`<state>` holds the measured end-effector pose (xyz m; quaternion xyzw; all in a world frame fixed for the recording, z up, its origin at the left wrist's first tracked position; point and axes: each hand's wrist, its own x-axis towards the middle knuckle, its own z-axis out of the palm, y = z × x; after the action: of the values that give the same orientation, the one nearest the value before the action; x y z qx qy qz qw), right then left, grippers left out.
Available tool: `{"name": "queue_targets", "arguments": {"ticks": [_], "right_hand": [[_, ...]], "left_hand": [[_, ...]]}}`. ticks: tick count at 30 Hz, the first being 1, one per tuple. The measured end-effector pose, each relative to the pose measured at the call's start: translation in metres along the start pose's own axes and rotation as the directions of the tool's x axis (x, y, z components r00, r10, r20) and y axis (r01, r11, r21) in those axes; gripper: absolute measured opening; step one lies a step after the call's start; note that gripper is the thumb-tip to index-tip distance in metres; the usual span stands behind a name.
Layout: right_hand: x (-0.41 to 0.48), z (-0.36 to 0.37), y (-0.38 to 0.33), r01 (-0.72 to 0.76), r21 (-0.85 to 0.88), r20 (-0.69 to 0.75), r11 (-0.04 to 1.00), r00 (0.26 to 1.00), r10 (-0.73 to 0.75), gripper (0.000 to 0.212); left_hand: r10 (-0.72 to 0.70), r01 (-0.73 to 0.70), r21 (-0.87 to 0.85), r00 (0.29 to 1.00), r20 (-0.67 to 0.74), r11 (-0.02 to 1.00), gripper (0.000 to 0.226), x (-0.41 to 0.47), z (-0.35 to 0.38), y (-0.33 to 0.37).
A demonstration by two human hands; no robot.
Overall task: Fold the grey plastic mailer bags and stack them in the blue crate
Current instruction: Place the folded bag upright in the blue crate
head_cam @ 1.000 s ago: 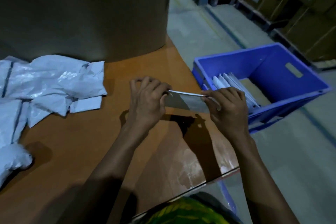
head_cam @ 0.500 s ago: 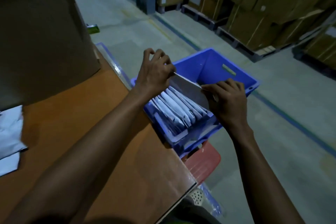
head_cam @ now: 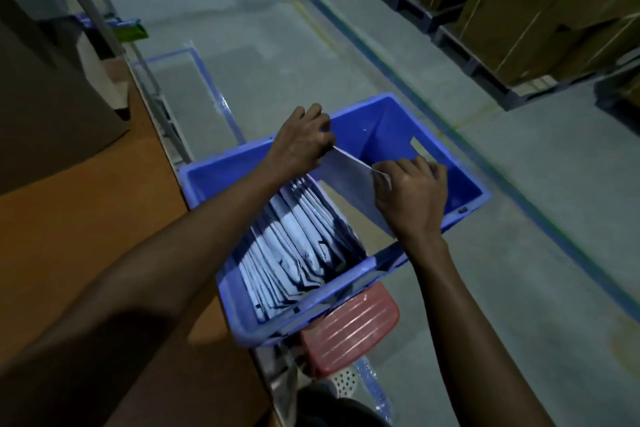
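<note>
Mailer (head_cam: 349,180) | lowered into blue crate (head_cam: 374,125) | left hand (head_cam: 301,146), right hand (head_cam: 410,198) pinching

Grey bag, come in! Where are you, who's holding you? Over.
Left hand and right hand each pinch the folded grey bag. Bag on edge over blue crate, beside stacked bags. Gap below it looks free.

Both forearms are bare along their whole visible length, with smooth, lean outlines. The left hand (head_cam: 301,142) and right hand (head_cam: 408,198), over the blue crate (head_cam: 381,121), are bare too. Below the crate's near corner sits a dark rounded shape (head_cam: 329,407), too dim to identify as clothing.
</note>
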<state>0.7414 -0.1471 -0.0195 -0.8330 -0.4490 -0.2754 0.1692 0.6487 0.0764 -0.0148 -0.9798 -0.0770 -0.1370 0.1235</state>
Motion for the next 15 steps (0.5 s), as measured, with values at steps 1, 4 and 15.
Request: {"name": "queue_targets", "arguments": {"ticks": [1, 4, 15], "right_hand": [[0.004, 0.006, 0.005, 0.003, 0.017, 0.01, 1.0, 1.0, -0.003, 0.013], [0.006, 0.015, 0.012, -0.034, 0.032, 0.094, 0.999, 0.995, 0.03, 0.011], [-0.006, 0.063, -0.021, 0.027, -0.033, 0.838, 0.999, 0.545, 0.013, 0.032]], "left_hand": [[-0.017, 0.017, -0.019, 1.0, -0.002, 1.0, 0.025, 0.005, 0.006, -0.001], [-0.039, 0.038, -0.069, 0.999, -0.006, 0.997, 0.023, 0.009, 0.025, -0.001], [-0.067, 0.155, -0.305, 0.957, 0.281, 0.94, 0.009, -0.019, 0.103, 0.018]]}}
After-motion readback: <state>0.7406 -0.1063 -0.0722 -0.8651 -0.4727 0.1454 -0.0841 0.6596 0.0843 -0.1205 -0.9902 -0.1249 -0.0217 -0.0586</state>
